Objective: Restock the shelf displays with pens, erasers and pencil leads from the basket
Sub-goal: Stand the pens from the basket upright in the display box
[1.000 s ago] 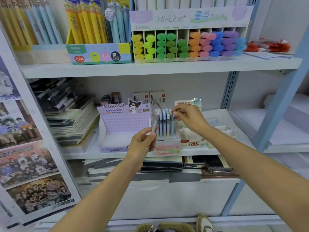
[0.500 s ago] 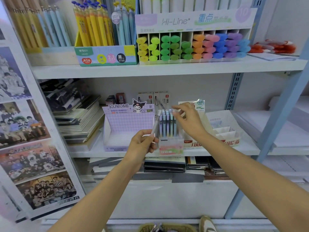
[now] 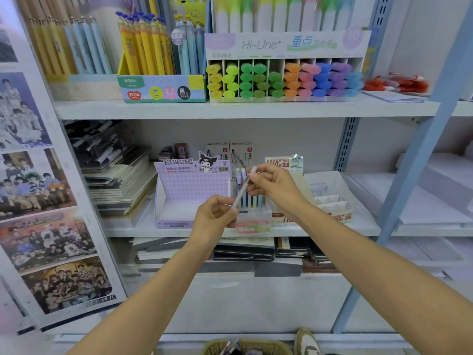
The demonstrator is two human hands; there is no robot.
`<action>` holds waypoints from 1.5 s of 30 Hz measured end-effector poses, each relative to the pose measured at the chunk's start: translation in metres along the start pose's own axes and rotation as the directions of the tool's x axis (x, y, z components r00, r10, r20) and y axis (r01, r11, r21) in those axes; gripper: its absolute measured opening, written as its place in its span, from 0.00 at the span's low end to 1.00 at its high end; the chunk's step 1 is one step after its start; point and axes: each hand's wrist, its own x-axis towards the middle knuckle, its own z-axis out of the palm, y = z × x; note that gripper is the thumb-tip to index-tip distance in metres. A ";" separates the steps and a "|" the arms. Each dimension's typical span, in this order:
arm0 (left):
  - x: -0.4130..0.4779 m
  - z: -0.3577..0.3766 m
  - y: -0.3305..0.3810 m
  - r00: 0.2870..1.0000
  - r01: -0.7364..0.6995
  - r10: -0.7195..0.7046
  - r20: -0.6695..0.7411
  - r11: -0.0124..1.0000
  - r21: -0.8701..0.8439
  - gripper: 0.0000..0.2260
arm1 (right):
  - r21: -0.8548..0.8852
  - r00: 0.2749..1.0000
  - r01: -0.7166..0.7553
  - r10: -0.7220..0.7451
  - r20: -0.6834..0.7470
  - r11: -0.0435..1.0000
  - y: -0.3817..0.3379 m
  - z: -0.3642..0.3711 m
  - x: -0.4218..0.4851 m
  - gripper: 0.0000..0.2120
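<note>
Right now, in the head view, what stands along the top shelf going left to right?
Top shelf: beige box of tan and blue pens → green box of yellow pens → Hi-Line highlighter display → red-and-white packets.

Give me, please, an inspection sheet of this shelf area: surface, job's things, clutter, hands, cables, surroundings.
Surface: white middle shelf, carrying display boxes and stacked notebooks.
Job's things: one pen, held tilted in front of the pen box, where other pens stand upright; Kuromi box to its left, no contents visible; basket at the bottom edge.
Clutter: small packets behind the boxes, too blurred to name.
Grippers: left hand grips the pen's lower end; right hand pinches its upper end.
Cables: nothing seen.
Surroundings: highlighter rack on the upper shelf; posters at the left; a shoe beside the basket.
</note>
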 end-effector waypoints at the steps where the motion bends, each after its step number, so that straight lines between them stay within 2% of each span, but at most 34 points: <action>1: 0.000 -0.001 -0.002 1.000 -0.005 0.006 -0.007 0.998 0.065 0.05 | -0.004 0.999 0.010 -0.010 -0.053 1.000 -0.001 -0.002 0.001 0.08; 3: 0.002 -0.004 -0.009 0.999 -0.028 0.033 -0.016 0.969 0.244 0.07 | -0.027 0.983 0.039 -0.044 -0.178 0.999 -0.001 -0.008 0.006 0.08; 5: 0.004 -0.008 -0.018 0.995 -0.099 0.097 0.027 0.892 0.441 0.10 | -0.078 0.958 0.068 -0.087 -0.275 0.995 0.002 -0.014 0.011 0.08; 7: 0.005 -0.012 -0.027 0.974 -0.228 0.181 0.140 0.744 0.628 0.16 | -0.142 0.945 0.079 -0.120 -0.303 0.987 0.008 -0.019 0.016 0.07; 9: 0.008 -0.014 -0.036 0.921 -0.389 0.236 0.310 0.520 0.761 0.22 | -0.218 0.950 0.076 -0.137 -0.280 0.973 0.017 -0.019 0.019 0.05; 11: 0.011 -0.014 -0.044 0.861 -0.507 0.232 0.453 0.301 0.808 0.25 | -0.294 0.959 0.071 -0.146 -0.243 0.953 0.028 -0.016 0.021 0.04; 13: 0.012 -0.015 -0.050 0.848 -0.523 0.229 0.478 0.220 0.823 0.28 | -0.352 0.962 0.093 -0.176 -0.211 0.931 0.040 -0.011 0.023 0.03; 17: 0.013 -0.020 -0.058 0.839 -0.527 0.259 0.478 0.172 0.832 0.30 | -0.460 0.964 0.153 -0.234 -0.125 0.875 0.058 -0.001 0.028 0.04; 24: 0.013 -0.021 -0.059 0.838 -0.528 0.263 0.478 0.177 0.830 0.34 | -0.579 0.971 0.196 -0.239 0.002 0.791 0.057 -0.003 0.041 0.05; 29: 0.013 -0.018 -0.056 0.846 -0.520 0.250 0.471 0.191 0.832 0.34 | -0.626 0.963 0.193 -0.268 -0.026 0.755 0.061 0.011 0.045 0.12; 32: 0.013 -0.018 -0.057 0.848 -0.516 0.242 0.472 0.168 0.840 0.33 | -0.690 0.955 0.197 -0.295 -0.025 0.696 0.065 0.014 0.050 0.08; 35: 0.014 -0.017 -0.057 0.852 -0.508 0.242 0.464 0.167 0.845 0.33 | -0.740 0.952 0.188 -0.304 -0.024 0.646 0.067 0.014 0.052 0.08; 38: 0.015 -0.017 -0.057 0.855 -0.501 0.239 0.461 0.149 0.852 0.32 | -0.748 0.953 0.185 -0.304 -0.023 0.638 0.063 0.014 0.051 0.04; 41: 0.015 -0.018 -0.055 0.865 -0.492 0.216 0.453 0.181 0.852 0.31 | -0.744 0.953 0.177 -0.302 -0.034 0.644 0.058 0.013 0.040 0.11; 45: 0.001 -0.015 -0.051 0.861 -0.495 0.248 0.443 0.217 0.841 0.28 | -0.658 0.902 0.298 -0.429 -0.043 0.692 0.058 0.022 -0.003 0.11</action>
